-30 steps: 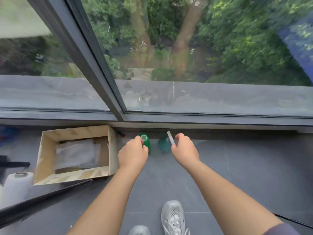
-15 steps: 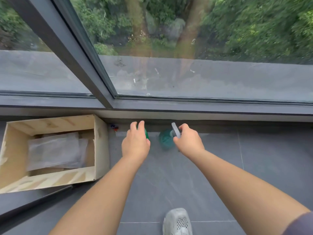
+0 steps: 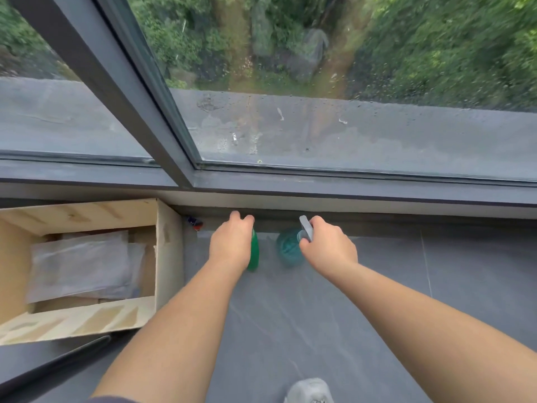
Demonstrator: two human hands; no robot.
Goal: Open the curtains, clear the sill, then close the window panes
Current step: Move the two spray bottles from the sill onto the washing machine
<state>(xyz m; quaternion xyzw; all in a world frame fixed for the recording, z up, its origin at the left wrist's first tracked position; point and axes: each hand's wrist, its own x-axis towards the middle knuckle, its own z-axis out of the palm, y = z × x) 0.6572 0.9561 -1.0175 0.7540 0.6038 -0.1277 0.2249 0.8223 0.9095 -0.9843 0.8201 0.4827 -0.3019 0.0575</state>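
Note:
My left hand [image 3: 231, 245] covers the top of a green bottle [image 3: 254, 255] that stands on the dark floor tiles just below the window. My right hand [image 3: 327, 245] grips the grey trigger head of a teal spray bottle [image 3: 287, 248], which is also down at the floor by the wall. The two bottles are a short gap apart. The window frame [image 3: 261, 183] and its slanted mullion [image 3: 122, 82] run above both hands, with the glass panes shut against the frame in this view. Whether my left fingers still clasp the green bottle is hard to see.
A wooden box [image 3: 162, 251] with white packets inside sits on the floor to the left, close to my left arm. A small red and blue object [image 3: 194, 223] lies against the wall beside it. My grey shoe [image 3: 309, 391] shows at the bottom. Grey floor tiles [image 3: 465, 271] extend right.
The view has tipped down and closer to the floor. Both hands lowered with the bottles toward the wall base, and my left hand now covers the green bottle's cap.

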